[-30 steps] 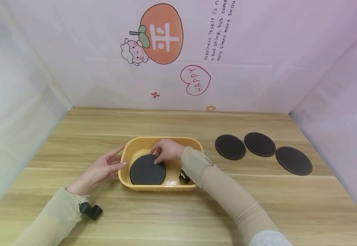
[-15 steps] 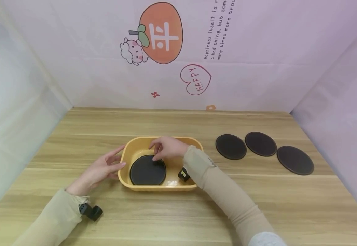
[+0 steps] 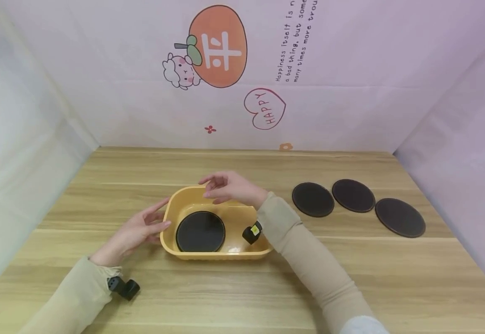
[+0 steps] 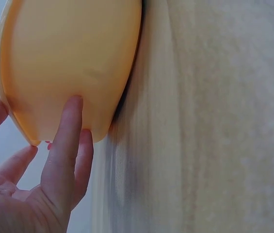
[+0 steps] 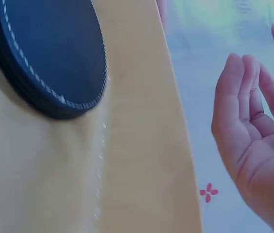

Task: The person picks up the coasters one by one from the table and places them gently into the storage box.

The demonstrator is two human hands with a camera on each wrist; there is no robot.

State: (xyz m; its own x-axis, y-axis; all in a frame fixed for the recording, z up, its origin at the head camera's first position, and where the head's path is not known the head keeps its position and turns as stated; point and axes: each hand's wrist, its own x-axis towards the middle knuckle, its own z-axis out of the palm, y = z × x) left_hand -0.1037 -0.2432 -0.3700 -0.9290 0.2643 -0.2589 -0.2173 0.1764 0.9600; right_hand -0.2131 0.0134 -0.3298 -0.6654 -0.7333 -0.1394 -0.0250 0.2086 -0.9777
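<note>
A yellow plastic basin sits on the table in the head view. Inside its left part lie black round coasters; the right wrist view shows layered edges, so more than one is stacked, with pale stitching round the top coaster. My left hand touches the basin's left end, its fairly straight fingers against the outer wall. Above the far rim is my right hand, fingers loosely bent, holding nothing and apart from the coasters.
To the right of the basin, a black coaster, a second coaster and a third coaster lie flat on the wooden table. Pale cloth walls enclose the table at the back and sides.
My right hand has let go of the coaster stack's edge and risen up and back toward the far rim. The left hand and the basin have stayed in place.
</note>
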